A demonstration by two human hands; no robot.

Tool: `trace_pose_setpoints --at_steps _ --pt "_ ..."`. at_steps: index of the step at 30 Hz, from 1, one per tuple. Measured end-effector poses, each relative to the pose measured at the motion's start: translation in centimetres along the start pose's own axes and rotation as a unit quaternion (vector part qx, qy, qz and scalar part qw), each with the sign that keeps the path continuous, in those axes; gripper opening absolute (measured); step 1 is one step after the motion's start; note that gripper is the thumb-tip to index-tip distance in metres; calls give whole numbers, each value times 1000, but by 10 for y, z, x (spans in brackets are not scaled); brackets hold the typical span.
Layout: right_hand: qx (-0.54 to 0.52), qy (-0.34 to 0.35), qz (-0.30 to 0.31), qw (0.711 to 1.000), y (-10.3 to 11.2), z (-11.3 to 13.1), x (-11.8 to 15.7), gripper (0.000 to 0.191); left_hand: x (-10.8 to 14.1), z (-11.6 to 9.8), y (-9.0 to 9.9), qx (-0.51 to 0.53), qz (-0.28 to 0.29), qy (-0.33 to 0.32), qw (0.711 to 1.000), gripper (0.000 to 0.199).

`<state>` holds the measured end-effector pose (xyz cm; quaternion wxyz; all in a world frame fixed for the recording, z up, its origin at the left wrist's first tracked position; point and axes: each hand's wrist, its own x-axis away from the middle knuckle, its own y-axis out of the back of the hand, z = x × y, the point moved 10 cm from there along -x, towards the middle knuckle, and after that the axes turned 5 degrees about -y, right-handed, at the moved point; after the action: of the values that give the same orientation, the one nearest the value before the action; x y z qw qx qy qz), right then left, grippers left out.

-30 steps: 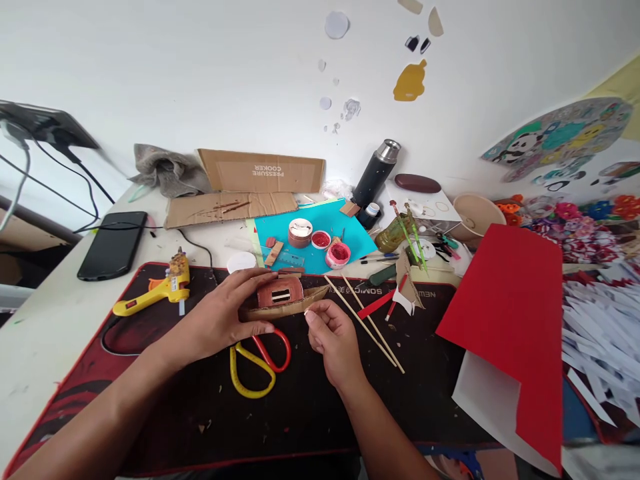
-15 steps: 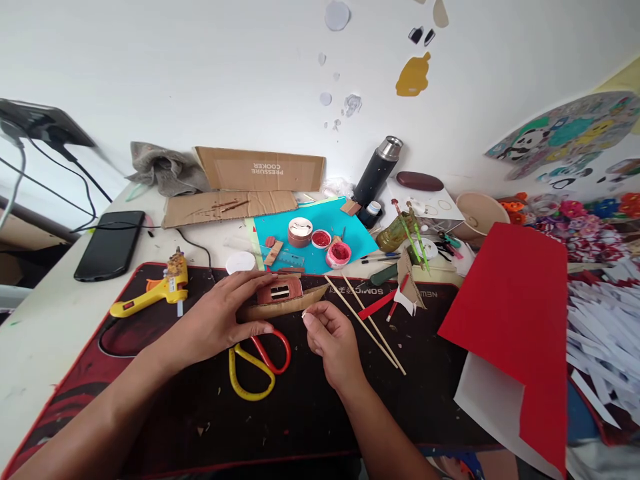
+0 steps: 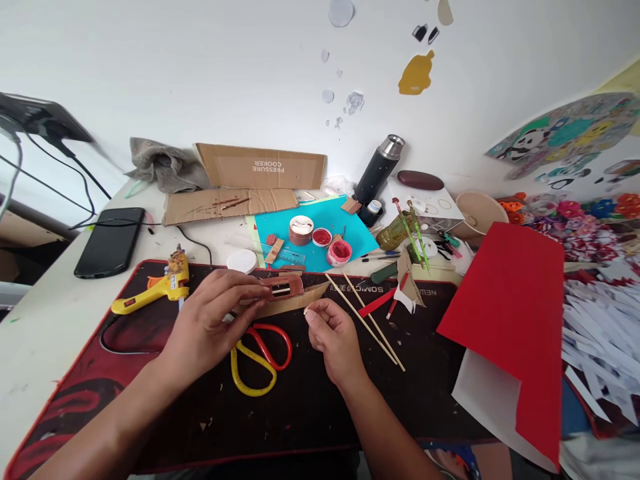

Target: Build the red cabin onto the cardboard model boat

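A: Item one, the cardboard boat (image 3: pixel 295 301). Where is it recorded?

B: It is recorded at the middle of the dark mat (image 3: pixel 300 400) on the bench (image 3: pixel 45 320), raised slightly and tipped. A small red-brown cabin (image 3: pixel 284 286) is carried on it. Its long axis is laid roughly left to right, the pointed end (image 3: pixel 323 288) being directed to the right and a little away from the person.

A: Item two, the left hand (image 3: pixel 210 323)?

B: It is placed over the left end of the boat, and is the nearer hand. Its fingers (image 3: pixel 250 293) are curled around hull and cabin, which are held from the left and from above. The forearm is brought in from the lower left.

A: Item three, the right hand (image 3: pixel 333 337)?

B: It is held just to the right of the hull, below the pointed end. Thumb and forefinger are pinched together at the tips (image 3: pixel 309 313); whether anything small is caught between them cannot be told. The boat lies up and to the left of those tips, near, contact not being discernible.

A: Adjacent items?

B: Yellow and red scissors (image 3: pixel 257 357) are noted just beneath the boat, two thin sticks (image 3: pixel 367 325) to the right, a yellow glue gun (image 3: pixel 155 290) to the left.
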<state>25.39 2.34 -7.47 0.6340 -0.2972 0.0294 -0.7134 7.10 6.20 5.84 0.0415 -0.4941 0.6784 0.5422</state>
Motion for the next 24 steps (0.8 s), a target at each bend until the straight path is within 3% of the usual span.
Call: trace_pose_setpoints --at_steps 5,9,17,24 --pt "-30 -35 23 999 -8 0 4 38 1 -30 -16 -5 16 -78 997 21" --pt "-45 -60 48 996 -17 -3 11 37 3 -44 -20 0 10 -103 995 19" --pt "-50 -77 105 990 -33 -5 19 34 6 -52 -21 27 23 -112 993 13" --pt "-32 -91 119 988 -36 -10 21 36 12 -52 -17 49 32 -117 991 13"
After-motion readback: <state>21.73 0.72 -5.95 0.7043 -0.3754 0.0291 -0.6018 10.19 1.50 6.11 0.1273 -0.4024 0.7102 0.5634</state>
